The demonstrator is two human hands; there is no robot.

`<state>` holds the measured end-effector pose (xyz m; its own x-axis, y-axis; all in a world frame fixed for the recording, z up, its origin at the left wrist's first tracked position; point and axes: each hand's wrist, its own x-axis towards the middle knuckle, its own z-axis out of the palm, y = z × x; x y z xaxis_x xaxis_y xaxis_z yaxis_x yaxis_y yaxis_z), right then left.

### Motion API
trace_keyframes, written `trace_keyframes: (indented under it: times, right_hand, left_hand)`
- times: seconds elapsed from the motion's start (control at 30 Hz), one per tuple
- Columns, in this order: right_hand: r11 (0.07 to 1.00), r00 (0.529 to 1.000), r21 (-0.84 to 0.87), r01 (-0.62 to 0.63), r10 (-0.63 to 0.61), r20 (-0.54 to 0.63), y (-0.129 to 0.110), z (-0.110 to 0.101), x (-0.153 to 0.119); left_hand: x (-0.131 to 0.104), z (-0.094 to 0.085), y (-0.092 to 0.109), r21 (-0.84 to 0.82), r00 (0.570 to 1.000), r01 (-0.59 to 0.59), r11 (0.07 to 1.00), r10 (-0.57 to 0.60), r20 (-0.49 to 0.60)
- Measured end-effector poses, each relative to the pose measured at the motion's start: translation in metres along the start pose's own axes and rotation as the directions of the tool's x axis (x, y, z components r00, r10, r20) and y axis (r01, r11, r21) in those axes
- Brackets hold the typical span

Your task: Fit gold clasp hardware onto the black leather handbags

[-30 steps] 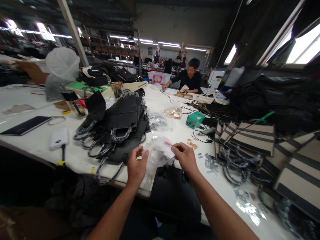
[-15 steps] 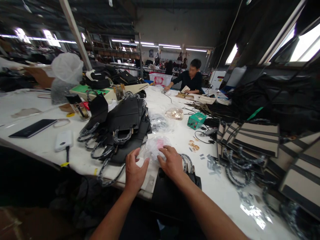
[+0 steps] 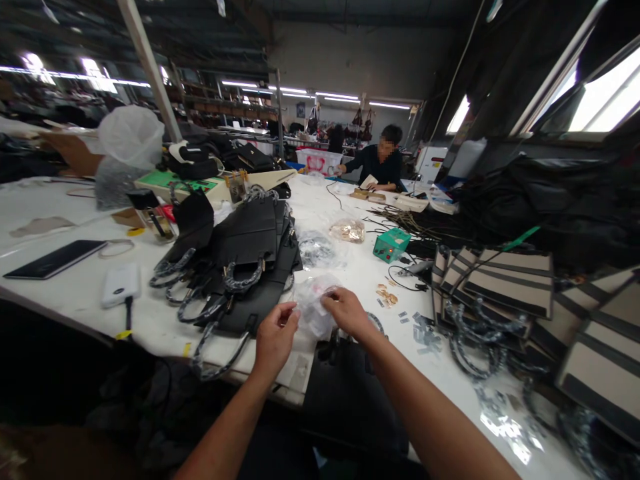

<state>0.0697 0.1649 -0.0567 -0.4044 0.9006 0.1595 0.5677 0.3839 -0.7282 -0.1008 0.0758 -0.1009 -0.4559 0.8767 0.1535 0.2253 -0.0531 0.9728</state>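
A crumpled clear plastic bag (image 3: 316,308), with something pink showing faintly inside, lies at the table's front between my hands. My right hand (image 3: 349,313) pinches its right side, fingertips closed on the film. At the left edge of the bag, my left hand (image 3: 276,335) has thumb and fingers closed together on the plastic. Under my right wrist rests a black handbag (image 3: 350,387), hanging partly over the table edge, its wrapped handle partly hidden by my arm. Left of my hands is a pile of black handbags (image 3: 245,240) with film-wrapped handles.
Striped beige handbags (image 3: 507,277) stack at the right. Nearer are a green box device (image 3: 391,245), gold metal pieces (image 3: 387,295) and small grey plates (image 3: 425,333). A power bank (image 3: 121,285) and black tablet (image 3: 55,259) lie left. A co-worker (image 3: 383,160) sits across the table (image 3: 320,193).
Both hands have gone from spread fingers to pinches on the plastic bag. The film is pulled up a little between them. The view has shifted slightly.
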Motion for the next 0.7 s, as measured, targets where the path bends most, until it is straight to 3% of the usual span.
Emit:
trace_keyframes:
  times: [0.2,0.33,0.47,0.57,0.7]
  right_hand:
    - [0.99,0.99,-0.107,-0.094,0.082,-0.112,0.013,0.001,-0.003]
    - [0.977,0.994,-0.196,-0.09,0.076,-0.079,0.017,0.018,-0.003]
    - [0.981,0.996,-0.173,-0.084,0.077,-0.05,0.018,0.021,0.004]
    - [0.995,0.998,-0.08,-0.063,0.063,-0.005,0.021,0.01,0.007]
    - [0.989,0.997,0.128,-0.076,0.073,0.03,0.029,-0.007,0.004]
  left_hand:
    - [0.01,0.011,0.006,0.022,0.999,-0.035,0.999,0.035,-0.004]
    - [0.022,0.008,-0.003,0.247,0.987,-0.074,0.966,0.106,-0.119]
    - [0.035,-0.001,-0.014,0.401,0.997,-0.072,0.913,0.081,-0.007]
    - [0.041,-0.001,-0.015,0.259,0.995,0.02,0.966,-0.045,0.092]
    - [0.053,0.014,-0.001,-0.01,0.974,0.146,0.989,-0.142,0.179]
